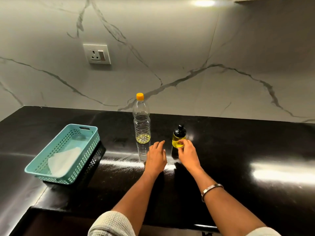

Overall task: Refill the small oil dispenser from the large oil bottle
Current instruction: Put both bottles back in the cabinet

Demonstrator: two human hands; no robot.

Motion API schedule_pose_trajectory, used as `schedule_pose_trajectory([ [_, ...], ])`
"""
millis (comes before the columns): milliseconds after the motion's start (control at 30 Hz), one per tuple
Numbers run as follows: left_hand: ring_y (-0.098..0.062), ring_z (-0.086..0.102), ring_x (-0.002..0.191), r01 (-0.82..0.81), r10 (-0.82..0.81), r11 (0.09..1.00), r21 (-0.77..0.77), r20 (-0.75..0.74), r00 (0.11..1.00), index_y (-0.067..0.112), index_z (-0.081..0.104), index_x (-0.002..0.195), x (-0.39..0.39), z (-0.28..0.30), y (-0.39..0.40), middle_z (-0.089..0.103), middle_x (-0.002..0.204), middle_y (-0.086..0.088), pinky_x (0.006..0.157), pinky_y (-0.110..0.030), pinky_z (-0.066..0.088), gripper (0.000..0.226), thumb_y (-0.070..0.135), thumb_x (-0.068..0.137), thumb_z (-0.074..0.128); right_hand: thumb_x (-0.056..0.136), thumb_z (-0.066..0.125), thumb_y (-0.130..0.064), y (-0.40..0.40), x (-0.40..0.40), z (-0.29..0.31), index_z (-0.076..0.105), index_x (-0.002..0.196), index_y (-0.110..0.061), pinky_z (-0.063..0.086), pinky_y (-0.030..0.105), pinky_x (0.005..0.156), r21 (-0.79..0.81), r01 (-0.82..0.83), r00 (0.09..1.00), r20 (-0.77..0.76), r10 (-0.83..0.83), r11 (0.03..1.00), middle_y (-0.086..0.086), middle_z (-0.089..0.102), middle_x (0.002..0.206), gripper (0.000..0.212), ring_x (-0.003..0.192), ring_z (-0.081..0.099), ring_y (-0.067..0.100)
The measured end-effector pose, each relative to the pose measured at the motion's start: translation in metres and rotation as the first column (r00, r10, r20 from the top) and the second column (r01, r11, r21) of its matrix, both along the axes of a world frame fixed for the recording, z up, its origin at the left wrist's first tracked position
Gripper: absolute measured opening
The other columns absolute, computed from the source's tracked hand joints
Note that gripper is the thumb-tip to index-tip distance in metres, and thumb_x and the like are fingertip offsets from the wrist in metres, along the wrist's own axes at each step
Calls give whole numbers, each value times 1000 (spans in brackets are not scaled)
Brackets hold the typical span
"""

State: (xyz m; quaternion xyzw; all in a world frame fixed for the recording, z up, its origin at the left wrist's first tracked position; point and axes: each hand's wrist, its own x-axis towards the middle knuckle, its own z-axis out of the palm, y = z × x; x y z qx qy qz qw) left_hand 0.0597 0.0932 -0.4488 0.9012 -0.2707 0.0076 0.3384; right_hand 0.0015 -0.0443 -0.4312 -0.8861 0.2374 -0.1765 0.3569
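Small oil dispenser [178, 137] upright on black counter [238, 150], long axis vertical, black cap up. Right hand [187, 153] touches its lower body, fingertips curled against it. Large oil bottle [141, 123] upright just left, orange cap on. Left hand [156, 156] between them, fingers relaxed, holding nothing.

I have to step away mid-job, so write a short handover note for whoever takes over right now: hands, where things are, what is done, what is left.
Left hand: open, fingers relaxed above the black counter, between the two bottles, holding nothing.
Right hand: fingers curled at the base of the small oil dispenser; it seems to pinch it, but the grip is not fully clear.
Large oil bottle: upright, orange cap on, only a little oil at the bottom.
Dispenser: upright right of the bottle, black top on, yellow oil inside.
Teal basket: far left, white cloth inside.
Done: cannot tell whether any pouring has happened.
Left: check the dispenser's level; if low, open both and pour.
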Motion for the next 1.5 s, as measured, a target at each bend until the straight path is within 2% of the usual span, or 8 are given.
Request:
schedule_pose_trajectory([
  [167,-18,42,128,-52,42,995,-84,-118,992,17,40,145,10,-4,-21,46,139,-2,107,-33,38,45,22,100,43,85,67,-11,-20,8,-4,45,116,-9,44,25,84,59,59,998,-20,-58,997,6,43,120,37,99,51,14],
  [333,-19,43,131,-85,47,985,-148,-244,969,12,40,145,15,-10,-34,44,142,-6,106,-24,32,46,22,101,45,78,77,-14,-33,26,-13,31,131,-9,39,33,104,250,107,994,-52,-98,962,10,31,136,71,125,42,24],
  [433,-19,49,124,-153,77,968,-200,-344,936,13,41,144,21,-12,-41,47,138,-7,105,-29,39,46,24,100,47,74,81,-19,-38,41,-19,28,138,-13,35,40,111,327,114,993,-77,-94,938,9,29,143,84,135,34,25],
  [567,-13,57,108,-274,97,917,-289,-505,858,14,48,137,26,-13,-48,57,124,-1,92,-29,48,41,30,99,49,70,83,-16,-41,58,-25,33,136,-14,33,40,112,410,121,993,-58,-107,904,8,35,141,82,134,36,25],
  [700,-17,61,86,-470,-28,761,-447,-746,666,8,55,121,26,-7,-53,62,97,-1,81,-31,53,29,27,101,49,67,84,-13,-45,71,-31,40,131,-13,35,38,109,457,159,987,-57,-149,875,7,44,135,78,129,42,24],
  [800,-21,61,91,-558,-96,690,-460,-823,560,11,55,114,29,-7,-55,62,103,-9,86,-33,53,22,27,102,47,66,85,-14,-47,75,-37,44,128,-14,38,38,107,457,163,987,-65,-150,874,7,51,132,74,126,47,25],
  [1000,-31,60,109,-638,-167,660,-397,-905,390,4,51,128,29,-10,-55,55,129,-20,86,-35,54,41,35,104,39,69,83,-16,-49,73,-40,46,125,-17,40,38,101,428,137,990,-75,-116,894,5,55,128,67,122,51,24],
  [1500,-38,51,125,-635,-162,679,-369,-919,360,5,46,136,24,-5,-54,50,138,-20,102,-42,46,45,35,105,36,64,85,-31,-33,51,-28,53,117,-23,48,35,95,365,76,997,-23,-73,928,-2,63,115,62,110,59,16],
])
